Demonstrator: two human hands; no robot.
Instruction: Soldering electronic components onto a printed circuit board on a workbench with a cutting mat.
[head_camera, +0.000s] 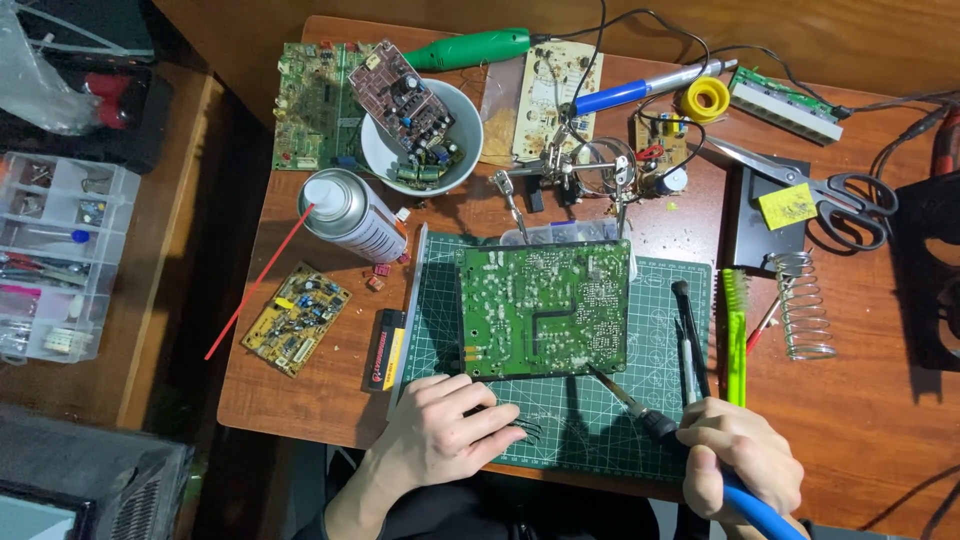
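Cluttered across a wooden desk (300, 395), electronics parts are surrounding a green cutting mat (570, 425). Lying on that mat is 1 large green circuit board (545, 308), solder side up. Below the board, the right hand (740, 462) is wrapping its fingers around a blue-handled soldering iron (650, 420), its tip touching the board's lower right edge. Left of that, the left hand (440, 430) is resting loosely curled on the mat just below the board, pinching thin dark tweezers (520, 428). Beyond the board, a white bowl (465, 150) is holding small boards, with a spray can (352, 215) lying to its left. Scissors (830, 190) are sitting far to the board's upper right
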